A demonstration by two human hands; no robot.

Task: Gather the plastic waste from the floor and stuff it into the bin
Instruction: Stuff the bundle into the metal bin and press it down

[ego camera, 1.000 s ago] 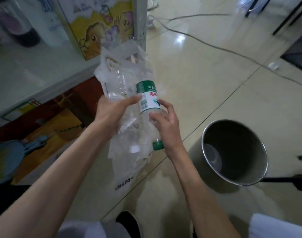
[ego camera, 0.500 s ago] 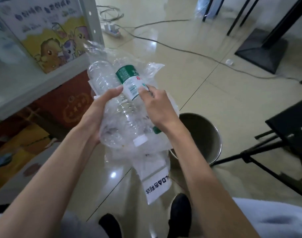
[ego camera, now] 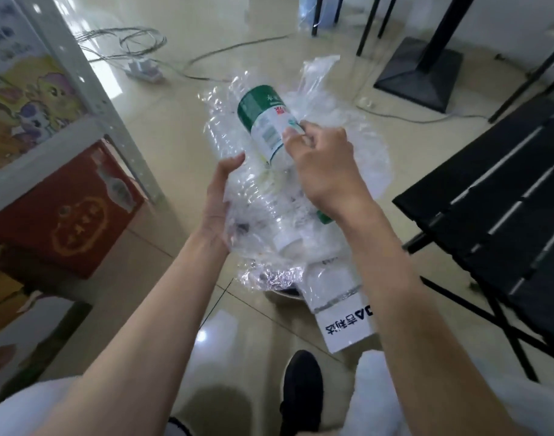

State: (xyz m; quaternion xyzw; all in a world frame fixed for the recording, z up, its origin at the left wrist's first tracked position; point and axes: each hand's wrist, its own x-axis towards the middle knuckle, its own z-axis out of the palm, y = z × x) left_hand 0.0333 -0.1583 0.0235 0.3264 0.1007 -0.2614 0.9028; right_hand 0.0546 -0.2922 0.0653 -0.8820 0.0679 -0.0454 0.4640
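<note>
Crumpled clear plastic bags and bottles, clasped between the left hand and right hand, had shifted directly over the nearly hidden metal bin, ready for stuffing.

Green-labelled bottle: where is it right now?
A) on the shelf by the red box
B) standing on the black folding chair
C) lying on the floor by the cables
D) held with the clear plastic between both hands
D: the right hand grips the green-labelled bottle amid the clear plastic, with the left hand supporting the bundle's other side.
</note>
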